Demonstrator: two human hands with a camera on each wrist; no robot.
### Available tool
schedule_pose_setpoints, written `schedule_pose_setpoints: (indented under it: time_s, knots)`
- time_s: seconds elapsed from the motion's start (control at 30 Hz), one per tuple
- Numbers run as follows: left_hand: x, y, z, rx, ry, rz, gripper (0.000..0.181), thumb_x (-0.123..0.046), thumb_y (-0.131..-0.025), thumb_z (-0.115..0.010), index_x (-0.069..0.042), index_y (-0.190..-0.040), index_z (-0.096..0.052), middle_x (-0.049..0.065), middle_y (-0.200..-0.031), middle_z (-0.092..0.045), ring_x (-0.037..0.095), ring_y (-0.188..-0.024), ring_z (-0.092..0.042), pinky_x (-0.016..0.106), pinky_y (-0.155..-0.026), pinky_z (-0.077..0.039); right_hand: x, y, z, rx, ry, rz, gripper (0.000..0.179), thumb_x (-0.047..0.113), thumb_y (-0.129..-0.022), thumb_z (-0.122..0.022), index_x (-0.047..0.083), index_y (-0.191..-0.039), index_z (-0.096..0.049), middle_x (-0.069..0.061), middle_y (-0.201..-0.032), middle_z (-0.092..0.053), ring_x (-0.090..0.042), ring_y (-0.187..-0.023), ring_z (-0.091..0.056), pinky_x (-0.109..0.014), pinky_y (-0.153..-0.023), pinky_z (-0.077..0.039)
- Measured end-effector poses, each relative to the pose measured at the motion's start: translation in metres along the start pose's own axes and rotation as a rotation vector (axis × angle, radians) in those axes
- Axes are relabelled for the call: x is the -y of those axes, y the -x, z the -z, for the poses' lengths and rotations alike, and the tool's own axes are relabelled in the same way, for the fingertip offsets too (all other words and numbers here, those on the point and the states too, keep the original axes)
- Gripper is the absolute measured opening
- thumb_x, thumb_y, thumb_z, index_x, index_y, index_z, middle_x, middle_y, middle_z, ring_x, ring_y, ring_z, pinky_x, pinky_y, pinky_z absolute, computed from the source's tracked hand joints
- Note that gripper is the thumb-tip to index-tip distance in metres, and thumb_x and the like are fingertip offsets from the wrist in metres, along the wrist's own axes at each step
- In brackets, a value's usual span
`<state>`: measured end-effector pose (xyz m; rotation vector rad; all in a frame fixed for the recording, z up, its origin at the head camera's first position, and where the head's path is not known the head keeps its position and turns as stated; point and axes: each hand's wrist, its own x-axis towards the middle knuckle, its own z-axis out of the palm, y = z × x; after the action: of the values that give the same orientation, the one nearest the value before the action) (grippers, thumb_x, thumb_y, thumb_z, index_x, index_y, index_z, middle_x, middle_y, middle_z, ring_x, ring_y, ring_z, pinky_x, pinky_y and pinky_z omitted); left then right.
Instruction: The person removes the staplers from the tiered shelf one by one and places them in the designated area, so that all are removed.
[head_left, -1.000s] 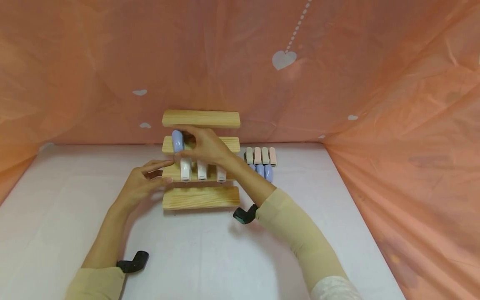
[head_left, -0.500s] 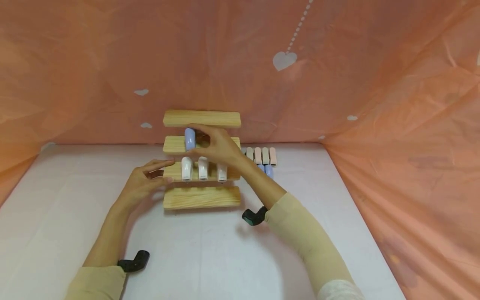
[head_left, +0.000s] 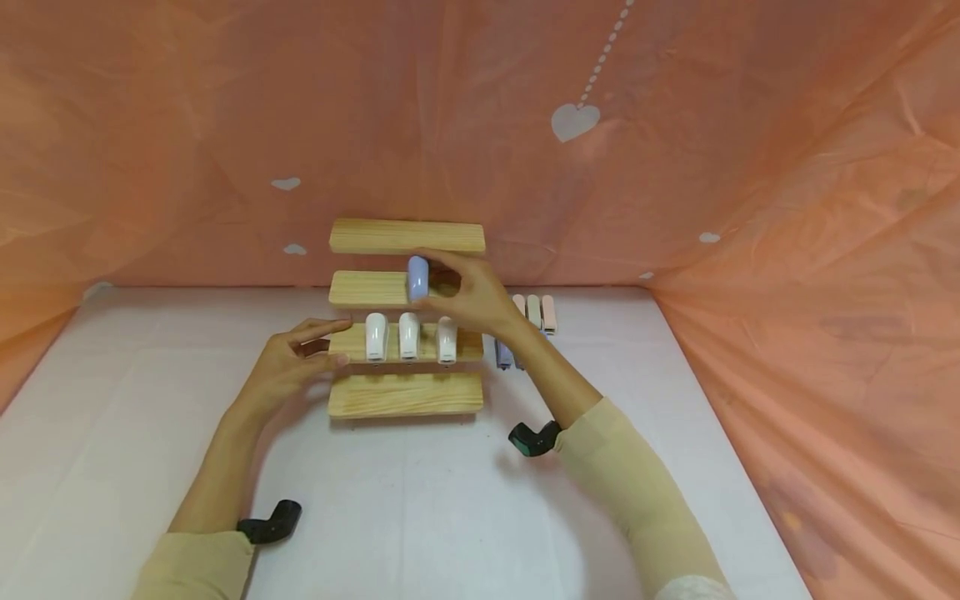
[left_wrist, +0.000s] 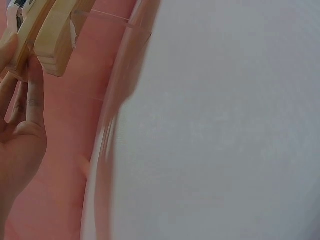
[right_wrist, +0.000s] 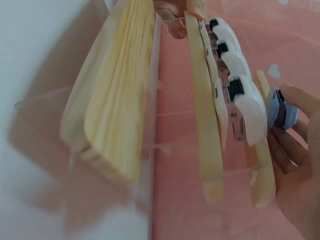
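Observation:
A tiered rack has wooden shelves (head_left: pixel 406 397) on clear side panels (right_wrist: pixel 165 116). In the head view my right hand (head_left: pixel 476 292) pinches a small purple stapler (head_left: pixel 417 280) at the second shelf from the top, thumb at its near end and fingers at its far end. The right wrist view shows this purple stapler (right_wrist: pixel 283 111) side-on, close against the shelf. My left hand (head_left: pixel 292 362) grips the left end of the shelf below, also seen in the left wrist view with the thumb and fingers on the board (left_wrist: pixel 31 37). Three white staplers (head_left: pixel 377 337) stand on that shelf.
To the right of the rack, pink and beige staplers (head_left: pixel 549 314) lie in a row on the white tabletop (head_left: pixel 420 517). Purple staplers (head_left: pixel 503 353) lie in front of them, partly behind my right forearm. An orange sheet (head_left: pixel 450 125) hangs behind the rack.
My right hand has moved the purple stapler rightward along the second shelf from the top, from its left end to past the middle. The left hand keeps its grip on the rack.

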<state>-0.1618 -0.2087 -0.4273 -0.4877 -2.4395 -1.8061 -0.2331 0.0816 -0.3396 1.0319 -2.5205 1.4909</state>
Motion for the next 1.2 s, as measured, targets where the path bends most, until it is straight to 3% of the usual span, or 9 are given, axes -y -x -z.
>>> schedule_pose_setpoints:
  time_s: [0.27,0.53,0.7,0.87,0.97,1.07,1.2]
  knots:
    - [-0.001,0.000,0.001,-0.012,0.022,0.001,0.048,-0.009,-0.088,-0.077,-0.002,-0.133,-0.062,0.004,-0.124,-0.061,0.007,-0.119,-0.051,0.014,-0.099,-0.043,-0.009,0.010,0.012,-0.023,-0.009,-0.003,0.064,0.014,-0.081,-0.084,0.005,-0.138,-0.058,-0.010,-0.126,-0.065,-0.017,-0.110,-0.063,-0.026,-0.096,-0.051]
    - [0.000,0.002,0.001,-0.016,0.042,-0.022,0.047,-0.006,-0.088,-0.075,0.001,-0.132,-0.062,0.005,-0.123,-0.062,0.007,-0.118,-0.052,0.014,-0.098,-0.044,-0.015,0.022,0.025,-0.053,0.037,-0.012,0.063,0.016,-0.081,-0.084,0.006,-0.138,-0.058,-0.011,-0.120,-0.068,-0.021,-0.107,-0.064,-0.035,-0.094,-0.053]
    - [0.002,0.003,0.000,-0.010,0.040,-0.017,0.048,-0.006,-0.088,-0.075,0.001,-0.133,-0.061,0.008,-0.124,-0.061,0.008,-0.116,-0.052,0.013,-0.096,-0.044,-0.022,0.034,0.037,-0.082,0.011,-0.055,0.065,0.015,-0.081,-0.084,0.009,-0.140,-0.057,-0.011,-0.127,-0.065,-0.026,-0.112,-0.063,-0.046,-0.098,-0.051]
    - [0.002,0.002,0.001,-0.009,0.017,-0.017,0.047,-0.007,-0.088,-0.076,0.000,-0.132,-0.062,0.015,-0.126,-0.060,0.014,-0.118,-0.053,0.013,-0.097,-0.044,-0.029,0.042,0.050,-0.101,0.038,-0.056,0.066,0.015,-0.081,-0.084,0.014,-0.141,-0.056,-0.008,-0.129,-0.064,-0.023,-0.115,-0.062,-0.037,-0.098,-0.051]
    - [0.000,0.001,0.001,-0.014,0.021,-0.014,0.047,-0.007,-0.088,-0.076,0.001,-0.132,-0.062,0.013,-0.126,-0.060,0.014,-0.118,-0.053,0.013,-0.096,-0.044,-0.031,0.045,0.056,-0.105,0.044,-0.046,0.066,0.014,-0.082,-0.083,0.014,-0.142,-0.056,-0.008,-0.125,-0.065,-0.025,-0.114,-0.062,-0.033,-0.097,-0.051]
    - [-0.001,0.000,0.002,-0.016,0.010,0.000,0.047,-0.008,-0.088,-0.076,0.001,-0.132,-0.062,0.005,-0.124,-0.061,0.010,-0.116,-0.054,0.013,-0.096,-0.044,-0.033,0.049,0.061,-0.106,0.045,-0.049,0.066,0.013,-0.082,-0.083,0.010,-0.142,-0.056,-0.011,-0.125,-0.065,-0.028,-0.115,-0.061,-0.037,-0.097,-0.052]
    - [-0.002,0.000,0.001,-0.013,0.010,0.011,0.047,-0.009,-0.088,-0.076,0.000,-0.132,-0.062,0.008,-0.124,-0.061,0.012,-0.117,-0.053,0.013,-0.096,-0.044,-0.039,0.057,0.067,-0.112,0.066,-0.068,0.067,0.011,-0.081,-0.083,0.006,-0.141,-0.055,-0.014,-0.126,-0.064,-0.030,-0.117,-0.060,-0.048,-0.100,-0.048]
